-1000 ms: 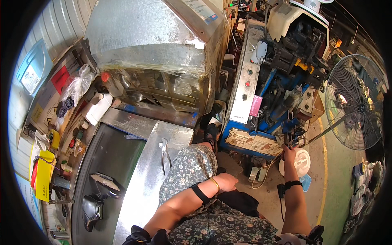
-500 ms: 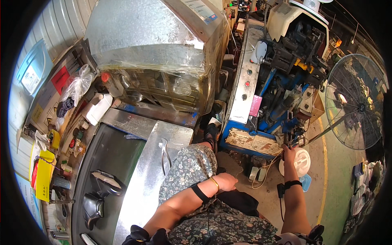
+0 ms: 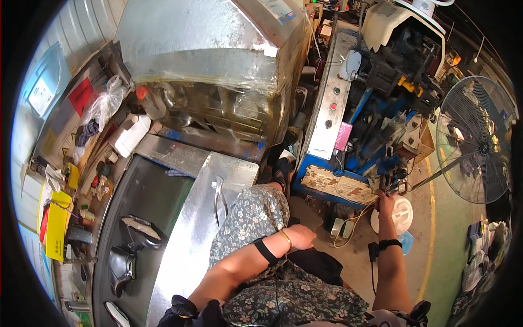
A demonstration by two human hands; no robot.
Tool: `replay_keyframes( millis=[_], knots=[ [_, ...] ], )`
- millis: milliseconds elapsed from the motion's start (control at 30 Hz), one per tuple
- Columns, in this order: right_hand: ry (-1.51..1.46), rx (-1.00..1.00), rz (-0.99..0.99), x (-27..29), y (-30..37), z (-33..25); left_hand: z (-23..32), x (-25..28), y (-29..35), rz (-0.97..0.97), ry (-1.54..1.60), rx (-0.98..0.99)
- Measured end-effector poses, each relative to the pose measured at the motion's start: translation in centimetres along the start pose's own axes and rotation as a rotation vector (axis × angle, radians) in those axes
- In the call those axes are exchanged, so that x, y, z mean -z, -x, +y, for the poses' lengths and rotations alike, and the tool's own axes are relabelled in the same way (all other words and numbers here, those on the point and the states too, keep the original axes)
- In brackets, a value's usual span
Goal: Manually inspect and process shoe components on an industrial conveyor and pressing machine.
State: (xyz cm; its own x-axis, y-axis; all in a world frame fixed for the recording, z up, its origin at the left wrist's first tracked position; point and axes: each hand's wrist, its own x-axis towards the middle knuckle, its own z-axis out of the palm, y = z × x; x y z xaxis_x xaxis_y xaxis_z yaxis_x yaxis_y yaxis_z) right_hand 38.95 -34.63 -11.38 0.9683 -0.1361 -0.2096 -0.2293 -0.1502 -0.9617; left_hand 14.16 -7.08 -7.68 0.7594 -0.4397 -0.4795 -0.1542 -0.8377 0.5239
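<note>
My left hand point(image 3: 300, 236) is curled closed above my lap, over the flower-patterned apron point(image 3: 248, 215). A dark piece point(image 3: 321, 263) lies just below it; what the fingers hold, if anything, is hidden. Stretched out to the right, my right hand point(image 3: 386, 202) has its fingers closed around a dark part point(image 3: 384, 185) at the near right corner of the blue machine point(image 3: 313, 163). On the metal tabletop point(image 3: 188, 240) left of my knee lie pincers point(image 3: 220, 199). Two black shoes point(image 3: 122, 270) point(image 3: 143, 231) sit on the dark belt farther left.
A large metal housing point(image 3: 201, 49) wrapped in plastic film stands ahead. Right of the machine is a big standing fan point(image 3: 476, 139). A white lidded bucket point(image 3: 400, 215) and a cable with plug boxes point(image 3: 342, 229) are on the floor. A yellow box point(image 3: 57, 223) hangs at the left.
The view has shifted slightly. My left hand has moved a little, its fingers drawn in more; my right hand stays at the machine's corner.
</note>
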Motion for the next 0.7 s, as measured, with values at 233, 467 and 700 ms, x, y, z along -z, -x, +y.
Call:
replay_keyframes(
  millis=[233, 467, 700],
  knots=[
    [-0.007, -0.009, -0.011, 0.15, -0.29, 0.07, 0.18, 0.31, 0.02, -0.096, -0.066, 0.01],
    [-0.024, 0.007, -0.04, 0.24, 0.28, -0.26, 0.19, 0.39, -0.02, -0.053, -0.041, 0.006],
    [0.017, 0.006, -0.007, 0.01, 0.46, -0.52, 0.19, 0.55, -0.17, -0.093, -0.059, 0.008]
  ],
)
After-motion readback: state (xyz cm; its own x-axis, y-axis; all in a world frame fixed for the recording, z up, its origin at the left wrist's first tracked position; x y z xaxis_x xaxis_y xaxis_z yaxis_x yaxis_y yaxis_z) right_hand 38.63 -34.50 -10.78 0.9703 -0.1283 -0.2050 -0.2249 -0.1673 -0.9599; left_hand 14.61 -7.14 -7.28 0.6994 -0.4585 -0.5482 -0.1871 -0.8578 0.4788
